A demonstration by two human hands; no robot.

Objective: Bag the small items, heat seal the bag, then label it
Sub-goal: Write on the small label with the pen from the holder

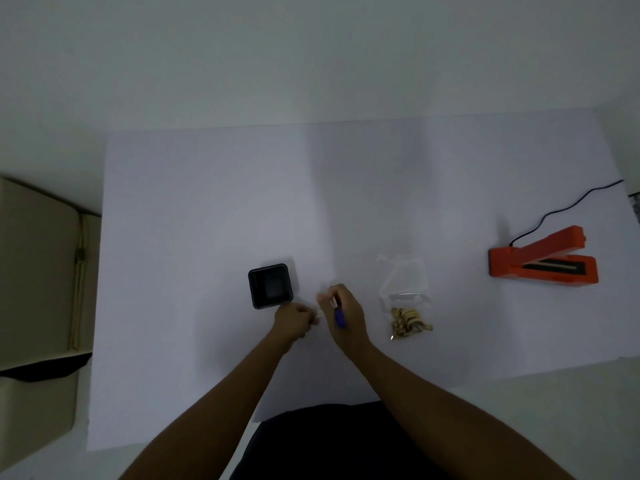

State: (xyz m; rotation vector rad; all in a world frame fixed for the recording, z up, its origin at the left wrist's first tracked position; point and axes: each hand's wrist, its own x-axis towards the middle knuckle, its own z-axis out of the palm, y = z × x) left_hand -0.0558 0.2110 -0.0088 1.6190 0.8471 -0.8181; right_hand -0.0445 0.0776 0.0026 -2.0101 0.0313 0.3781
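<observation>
A clear plastic bag (404,289) lies flat on the white sheet, with several small tan items (408,323) bunched at its near end. Left of it, my right hand (341,313) grips a blue pen (340,317) with its tip toward the sheet. My left hand (294,318) pinches a small white piece (317,317), seemingly a label, right beside the pen hand. An empty black square tray (270,285) stands just beyond my left hand. The orange heat sealer (543,263) sits at the far right with its jaw raised.
The sealer's black cable (561,211) runs off toward the right table edge. The white sheet (242,202) covers most of the table. A beige box or cabinet (38,265) stands off the table's left side.
</observation>
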